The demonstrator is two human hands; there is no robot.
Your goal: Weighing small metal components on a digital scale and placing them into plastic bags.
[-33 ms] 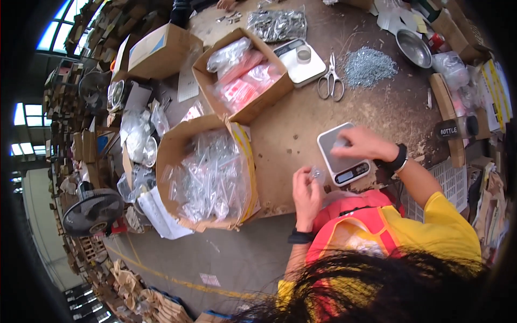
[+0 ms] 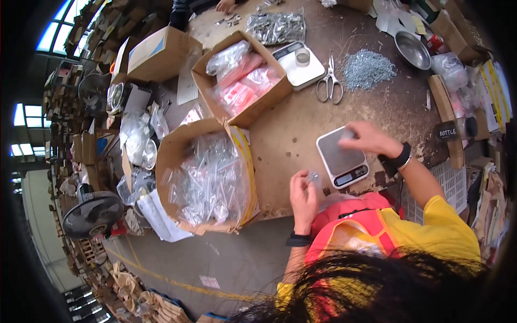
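Note:
At the table's near edge, my left hand (image 2: 304, 200) pinches a small clear plastic bag (image 2: 314, 177) with little shiny metal pieces in it. My right hand (image 2: 371, 138) is over the far end of a white digital scale (image 2: 351, 180) with a grey plate. Its fingers are closed together around something pale and blurred that I cannot make out. Beyond the scale lies a heap of small silvery metal pieces (image 2: 369, 70), perhaps screws. Scissors (image 2: 329, 86) with metal handles rest to the left of the heap.
Left of my hands, an open carton (image 2: 249, 177) holds many clear bags. Behind it, another carton (image 2: 264, 105) contains red and clear bags. A second scale (image 2: 304, 72) carries a small round cup (image 2: 302, 56). A metal bowl (image 2: 413, 49) sits far right; another person's hand (image 2: 226, 5) shows at the far edge.
My right hand has shifted slightly away from me over the scale. My left hand keeps its pinch on the bag, almost in the same place.

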